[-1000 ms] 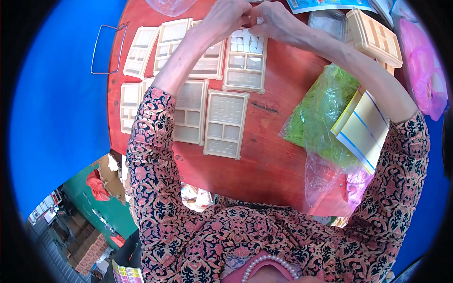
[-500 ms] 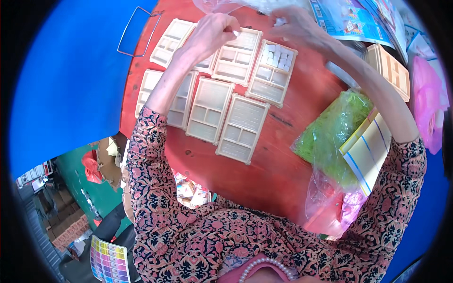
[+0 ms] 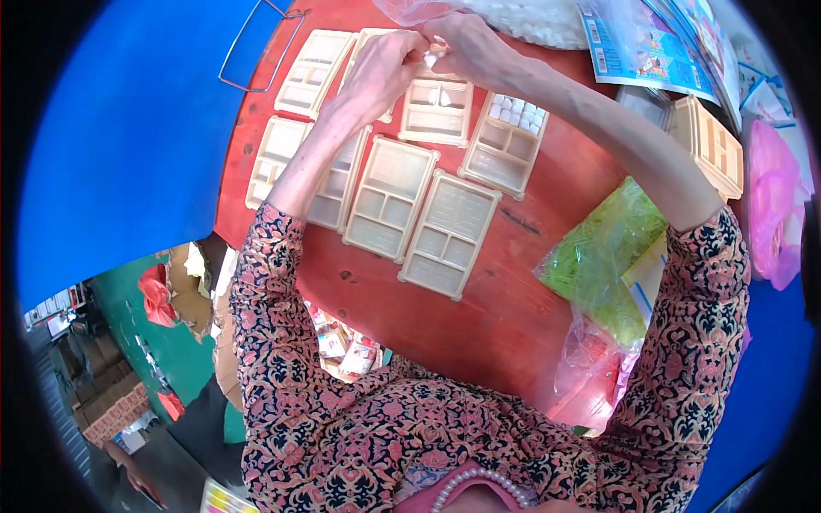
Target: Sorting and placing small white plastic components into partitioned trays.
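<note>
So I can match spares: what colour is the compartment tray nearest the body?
The compartment tray is pale cream; the head view shows it best.

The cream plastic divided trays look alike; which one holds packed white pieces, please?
The far row's rightmost tray: only there do white pieces show packed in rows.

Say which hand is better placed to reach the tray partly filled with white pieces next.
Probably the right hand: it is nearer the tray with white pieces, and its forearm passes above that tray's far end. The left hand is farther left.
</note>
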The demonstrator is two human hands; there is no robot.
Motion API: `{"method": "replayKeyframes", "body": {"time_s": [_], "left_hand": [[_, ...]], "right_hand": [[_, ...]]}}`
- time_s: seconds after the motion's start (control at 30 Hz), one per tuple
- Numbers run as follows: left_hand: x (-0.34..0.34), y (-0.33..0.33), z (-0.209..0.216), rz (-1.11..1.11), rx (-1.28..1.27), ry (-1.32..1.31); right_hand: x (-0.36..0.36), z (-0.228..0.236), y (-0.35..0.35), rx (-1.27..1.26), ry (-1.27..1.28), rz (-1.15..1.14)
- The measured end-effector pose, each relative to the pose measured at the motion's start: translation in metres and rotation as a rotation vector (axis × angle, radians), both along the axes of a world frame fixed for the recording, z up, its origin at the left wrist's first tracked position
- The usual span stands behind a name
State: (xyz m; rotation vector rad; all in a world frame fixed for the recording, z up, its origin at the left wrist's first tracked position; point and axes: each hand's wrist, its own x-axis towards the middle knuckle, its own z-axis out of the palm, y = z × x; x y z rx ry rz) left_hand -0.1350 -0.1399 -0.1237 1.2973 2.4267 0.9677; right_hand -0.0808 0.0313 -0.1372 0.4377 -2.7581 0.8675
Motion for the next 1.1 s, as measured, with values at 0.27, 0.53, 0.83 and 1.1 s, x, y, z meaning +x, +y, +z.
{"method": "replayKeyframes", "body": {"time_s": [0.27, 0.53, 0.83, 1.1], "left_hand": [[0.004, -0.006, -0.001, 0.055, 0.081, -0.092], [0.006, 0.001, -0.001, 0.039, 0.199, 0.108], [0.001, -0.001, 0.001, -0.052, 0.029, 0.192], [0.0, -0.005, 0.009, -0.106, 0.073, 0.198]], "right_hand": [[0.0, 0.004, 0.002, 0.07, 0.129, 0.092], [-0.001, 0.016, 0.017, -0.186, 0.387, 0.206], [0.009, 0.027, 0.029, 0.08, -0.044, -0.133], [0.023, 0.033, 0.021, 0.078, -0.332, -0.074]]}}
